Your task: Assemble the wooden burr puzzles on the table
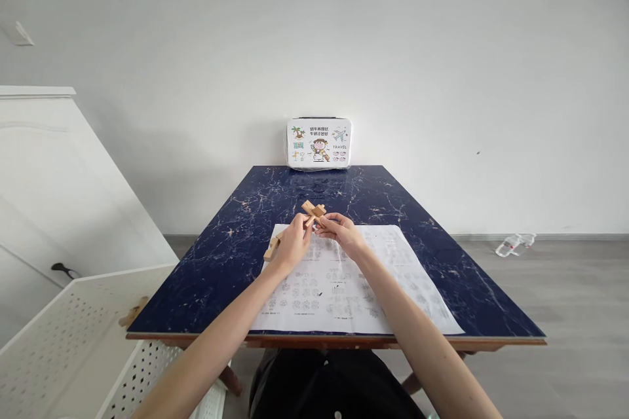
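Head view | left hand [293,243] and right hand [341,230] both pinch wooden cross puzzle [313,211], held just above printed sheet [393,275] | step: fitting pieces, seemingly midway | next calls for careful notch alignment

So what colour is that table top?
The table top is dark blue with pale veins, head view.

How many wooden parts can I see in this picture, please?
3: a crossed cluster gripped by the left hand and right hand; a bar showing beside the left hand; one piece past the table's left edge. Hands may hide more.
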`<state>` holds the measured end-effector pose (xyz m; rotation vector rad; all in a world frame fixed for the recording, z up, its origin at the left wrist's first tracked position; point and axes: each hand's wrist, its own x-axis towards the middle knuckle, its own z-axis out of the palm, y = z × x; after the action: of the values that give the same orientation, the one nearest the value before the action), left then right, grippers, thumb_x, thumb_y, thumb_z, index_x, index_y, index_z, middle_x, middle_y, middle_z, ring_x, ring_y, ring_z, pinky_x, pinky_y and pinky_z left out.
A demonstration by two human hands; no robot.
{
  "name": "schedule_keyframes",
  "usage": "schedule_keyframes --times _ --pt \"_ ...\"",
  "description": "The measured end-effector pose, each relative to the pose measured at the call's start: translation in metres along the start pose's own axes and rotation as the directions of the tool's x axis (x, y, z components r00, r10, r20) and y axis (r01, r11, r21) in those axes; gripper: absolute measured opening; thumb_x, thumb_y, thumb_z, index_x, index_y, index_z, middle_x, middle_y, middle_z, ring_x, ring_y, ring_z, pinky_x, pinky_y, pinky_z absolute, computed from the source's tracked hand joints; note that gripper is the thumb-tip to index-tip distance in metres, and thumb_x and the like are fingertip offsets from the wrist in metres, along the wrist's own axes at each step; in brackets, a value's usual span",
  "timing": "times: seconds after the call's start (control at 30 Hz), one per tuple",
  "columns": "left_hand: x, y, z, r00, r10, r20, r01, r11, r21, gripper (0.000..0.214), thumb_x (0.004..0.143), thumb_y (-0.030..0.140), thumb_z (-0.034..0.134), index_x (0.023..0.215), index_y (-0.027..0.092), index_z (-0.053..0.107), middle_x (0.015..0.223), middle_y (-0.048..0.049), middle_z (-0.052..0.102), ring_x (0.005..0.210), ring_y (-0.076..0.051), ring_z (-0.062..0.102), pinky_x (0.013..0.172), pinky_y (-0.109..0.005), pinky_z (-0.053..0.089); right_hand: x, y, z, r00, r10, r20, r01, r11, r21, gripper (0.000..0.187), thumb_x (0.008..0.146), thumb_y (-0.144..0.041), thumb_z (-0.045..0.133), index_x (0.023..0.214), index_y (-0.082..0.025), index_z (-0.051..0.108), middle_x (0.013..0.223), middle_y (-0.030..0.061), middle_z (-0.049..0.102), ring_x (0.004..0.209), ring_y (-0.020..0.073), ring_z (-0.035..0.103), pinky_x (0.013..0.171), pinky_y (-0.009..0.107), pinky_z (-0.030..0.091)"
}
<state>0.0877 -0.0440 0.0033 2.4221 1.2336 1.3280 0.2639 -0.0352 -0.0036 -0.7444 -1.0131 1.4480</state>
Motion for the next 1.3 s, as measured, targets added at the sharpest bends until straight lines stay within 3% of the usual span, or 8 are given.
schedule_keyframes --times 0.1,0.27,0.43,0.5,0.6,0.83,1.13,1.3 --pt "0.000 -0.001 0.000 1.000 0.021 0.006 -0.021 1.000 -0.022 0.005 0.103 0.027 0.045 0.104 0.022 0.047 0.105 -0.0094 0.068 0.091 -0.024 0.069 0.074 -0.033 0.051 0.000 0.000 -0.001 1.000 -0.012 0.006 0.012 1.000 -0.020 0.039 0.075 -0.042 0.088 0.091 -0.017 0.062 0.082 0.0091 0.078 0.070 0.0180 0.076 0.069 0.026 0.063" --pt "0.000 -0.006 0.002 0.998 -0.065 0.021 0.066 0.996 -0.057 0.006 0.104 0.026 0.044 0.108 0.022 0.043 0.101 -0.0096 0.070 0.082 -0.023 0.072 0.066 -0.030 0.051 -0.002 -0.002 0.001 0.998 -0.065 0.022 0.066 0.997 -0.046 0.045 0.071 -0.049 0.089 0.086 -0.019 0.059 0.084 0.0067 0.078 0.068 0.0178 0.074 0.067 0.029 0.061" --pt "-0.003 -0.009 0.006 0.995 -0.074 0.062 0.068 0.993 0.093 0.008 0.106 0.027 0.039 0.110 0.021 0.040 0.089 -0.0092 0.070 0.069 -0.023 0.070 0.059 -0.030 0.049 -0.004 -0.004 0.005 0.995 -0.090 0.030 0.092 0.992 -0.091 0.047 0.070 -0.053 0.088 0.083 -0.021 0.056 0.082 0.0053 0.077 0.063 0.0160 0.070 0.065 0.031 0.058" --pt "-0.004 -0.006 0.008 0.999 -0.052 0.017 0.049 0.991 0.127 0.012 0.106 0.030 0.037 0.113 0.020 0.038 0.096 -0.0125 0.070 0.071 -0.024 0.070 0.059 -0.031 0.049 -0.005 -0.004 0.007 0.996 -0.085 0.038 0.089 0.989 -0.116 0.047 0.070 -0.053 0.087 0.083 -0.021 0.056 0.083 0.0054 0.077 0.061 0.0148 0.068 0.064 0.030 0.056" --pt "-0.004 0.001 0.008 0.998 -0.049 -0.036 0.051 0.998 0.031 0.020 0.107 0.033 0.036 0.121 0.021 0.031 0.112 -0.0167 0.067 0.080 -0.025 0.071 0.062 -0.032 0.051 -0.007 -0.002 0.009 0.995 -0.077 0.066 0.086 0.986 -0.146 0.046 0.071 -0.055 0.085 0.082 -0.021 0.056 0.080 0.0035 0.076 0.058 0.0135 0.065 0.061 0.029 0.053" --pt "-0.003 0.003 0.006 0.997 -0.079 -0.026 0.075 0.989 -0.129 0.039 0.100 0.031 0.049 0.128 0.023 0.023 0.127 -0.0184 0.062 0.092 -0.023 0.070 0.079 -0.039 0.054 -0.007 0.001 0.011 0.993 -0.050 0.102 0.067 0.984 -0.164 0.048 0.069 -0.057 0.085 0.083 -0.022 0.055 0.071 -0.0007 0.071 0.058 0.0137 0.062 0.060 0.029 0.051" --pt "0.001 0.002 0.008 0.985 -0.167 0.042 0.172 0.962 -0.212 0.036 0.099 0.029 0.047 0.125 0.023 0.022 0.099 -0.0060 0.066 0.072 -0.018 0.063 0.071 -0.031 0.046 -0.005 0.000 0.010 0.989 0.110 0.102 -0.110 0.994 -0.004 0.034 0.074 -0.045 0.086 0.081 -0.019 0.066 0.071 0.0012 0.070 0.058 0.0125 0.061 0.054 0.024 0.051" --pt "0.001 0.008 0.007 0.975 -0.204 0.086 0.219 0.937 -0.272 0.041 0.098 0.034 0.050 0.126 0.023 0.022 0.089 0.0002 0.060 0.068 -0.016 0.057 0.066 -0.028 0.043 0.001 0.000 0.002 0.993 0.110 0.052 -0.116 0.984 0.135 0.023 0.086 -0.039 0.076 0.090 -0.017 0.071 0.083 0.0046 0.072 0.059 0.0107 0.063 0.055 0.020 0.056"
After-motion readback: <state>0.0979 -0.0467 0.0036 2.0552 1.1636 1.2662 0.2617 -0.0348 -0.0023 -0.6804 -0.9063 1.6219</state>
